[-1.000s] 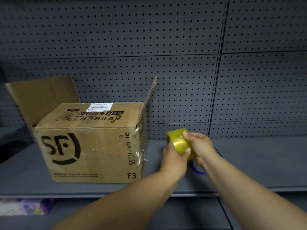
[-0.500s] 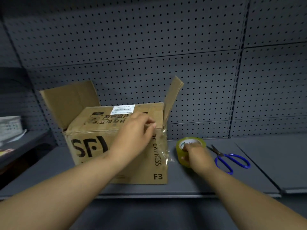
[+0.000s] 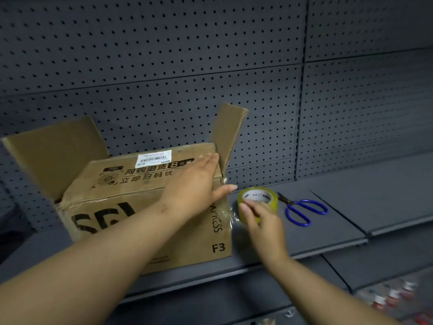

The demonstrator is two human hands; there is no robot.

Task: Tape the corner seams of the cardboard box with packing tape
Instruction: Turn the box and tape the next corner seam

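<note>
Cardboard box (image 3: 131, 207) corner under flat left hand (image 3: 196, 186); right hand (image 3: 262, 221) touches tape roll (image 3: 257, 199).

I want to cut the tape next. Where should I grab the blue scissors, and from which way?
Probably best by the blue handle loops, coming from the front right. The scissors lie flat on the shelf with blades closed and pointing back-left toward the tape roll. The loops face you with bare shelf around them, so fingers can slip in well away from the tips.
</note>
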